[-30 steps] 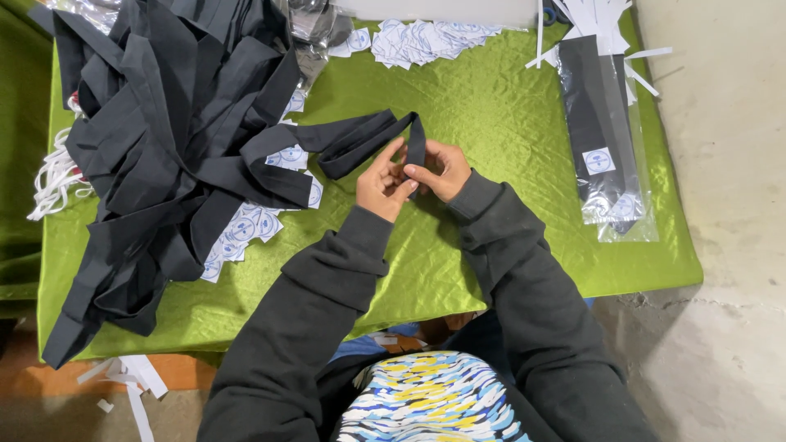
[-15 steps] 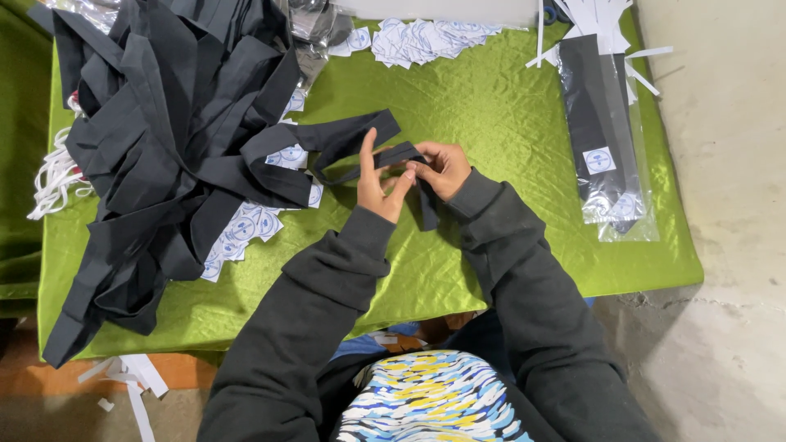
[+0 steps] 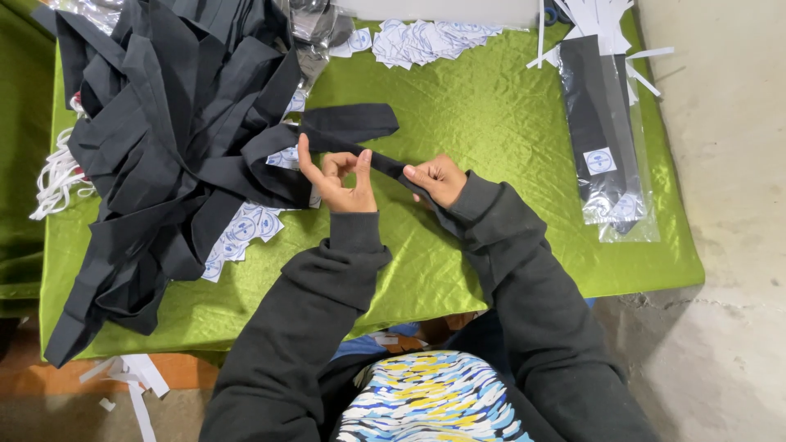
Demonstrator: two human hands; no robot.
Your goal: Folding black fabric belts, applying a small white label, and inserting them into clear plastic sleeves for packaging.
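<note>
While stretched between both hands | black tie [image 3: 360, 139] | left hand [image 3: 340, 176], right hand [image 3: 438, 178] fingers pinching it.

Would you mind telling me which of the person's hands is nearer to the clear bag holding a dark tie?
Right. The right hand is closer to the clear bag at the table's right edge; the left hand sits farther away, beside the pile of dark ties.

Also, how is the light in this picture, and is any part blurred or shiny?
Head view: soft, even light with weak shadows; the green cloth shows a mild sheen in its wrinkles; the clear bag glares slightly; both hands, left and right, and the black strip look sharp.
</note>
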